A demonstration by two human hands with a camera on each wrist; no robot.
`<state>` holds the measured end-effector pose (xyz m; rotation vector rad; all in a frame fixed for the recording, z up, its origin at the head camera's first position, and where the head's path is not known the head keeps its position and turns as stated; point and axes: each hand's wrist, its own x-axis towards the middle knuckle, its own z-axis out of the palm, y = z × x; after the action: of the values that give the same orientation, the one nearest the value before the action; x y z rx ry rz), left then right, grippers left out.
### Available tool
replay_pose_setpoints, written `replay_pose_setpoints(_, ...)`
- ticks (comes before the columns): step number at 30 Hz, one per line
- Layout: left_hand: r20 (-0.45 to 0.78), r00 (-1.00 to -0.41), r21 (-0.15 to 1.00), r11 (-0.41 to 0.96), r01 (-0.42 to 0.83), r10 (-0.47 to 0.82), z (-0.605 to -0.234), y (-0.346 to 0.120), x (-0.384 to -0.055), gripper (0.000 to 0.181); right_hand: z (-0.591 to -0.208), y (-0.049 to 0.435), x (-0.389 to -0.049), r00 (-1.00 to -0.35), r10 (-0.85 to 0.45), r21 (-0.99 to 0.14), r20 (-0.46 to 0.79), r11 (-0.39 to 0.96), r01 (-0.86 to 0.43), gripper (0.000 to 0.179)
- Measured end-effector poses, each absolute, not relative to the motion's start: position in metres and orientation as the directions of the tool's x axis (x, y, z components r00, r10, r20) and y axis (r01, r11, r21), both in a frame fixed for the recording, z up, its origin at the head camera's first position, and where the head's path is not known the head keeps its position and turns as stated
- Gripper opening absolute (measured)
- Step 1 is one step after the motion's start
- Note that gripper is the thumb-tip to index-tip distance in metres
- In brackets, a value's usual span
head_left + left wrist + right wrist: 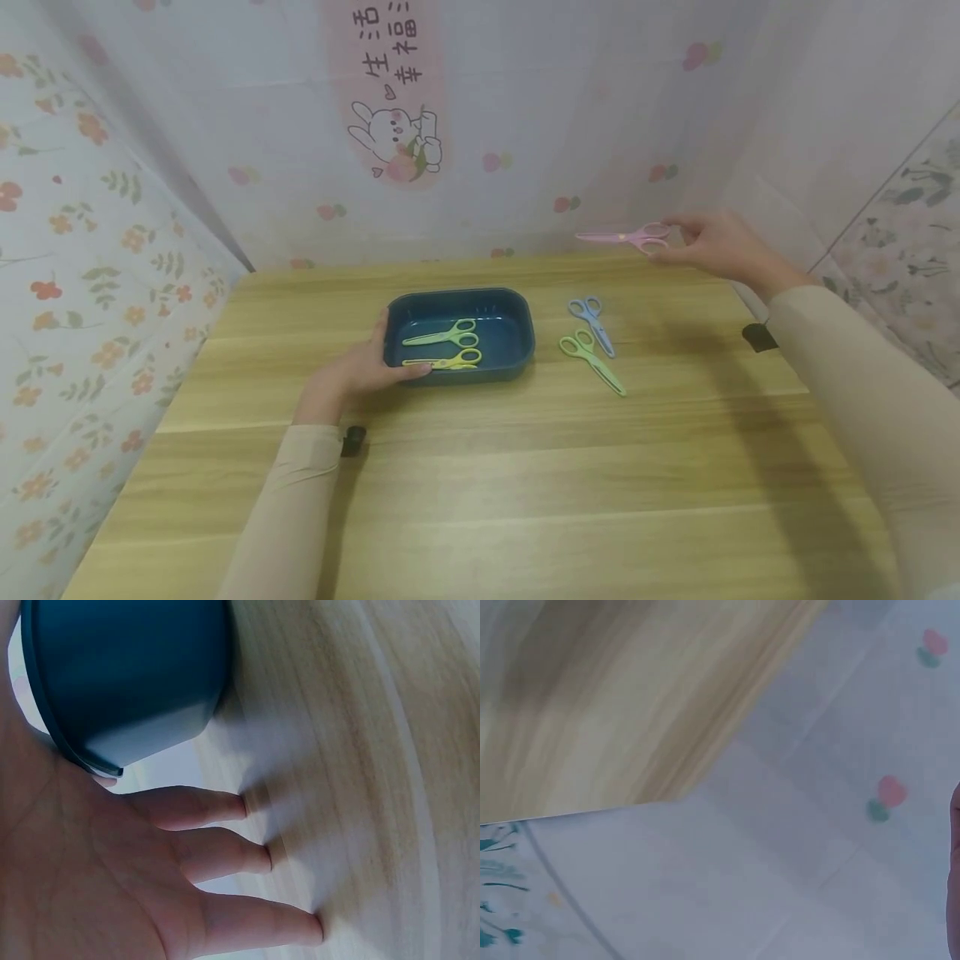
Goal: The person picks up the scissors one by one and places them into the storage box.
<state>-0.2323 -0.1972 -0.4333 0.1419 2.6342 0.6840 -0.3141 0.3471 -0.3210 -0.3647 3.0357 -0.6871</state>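
My right hand (716, 246) pinches a pair of pink scissors (621, 237) by the handle loops, raised at the table's back right with the blades pointing left. A dark blue tray (517, 367) is held at its left end by my left hand (367, 362), the thumb over its near rim. In the left wrist view, three fingers (217, 855) extend beside the tray wall (142, 690), their tips at the tabletop. Inside the tray lie green scissors (450, 335) and yellow scissors (450, 360); the thumb overlaps the yellow pair. Only a sliver of hand (954, 877) shows in the right wrist view.
Right of the tray, blue scissors (594, 323) and green scissors (596, 367) lie on the wooden table (510, 492). A printed curtain (525, 100) hangs behind the back edge, with floral cloth (82, 250) at the left. The table corner (671, 791) appears in the right wrist view.
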Motion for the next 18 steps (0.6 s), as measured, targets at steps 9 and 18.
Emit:
replay_pose_setpoints(9,-0.362,-0.911,0.493,0.870,-0.005,0.199,-0.436,-0.199,-0.233,0.145,-0.304,0.296,-0.309,-0.935,-0.335,-0.400,0.113,0.846,-0.352,0.076)
replay_pose_setpoints(18,-0.348,-0.918,0.505,0.863,-0.011,0.192,-0.437,-0.198,-0.233,0.148,-0.297,0.250,-0.308,-0.888,-0.437,-0.340,0.144,0.820,-0.459,0.068)
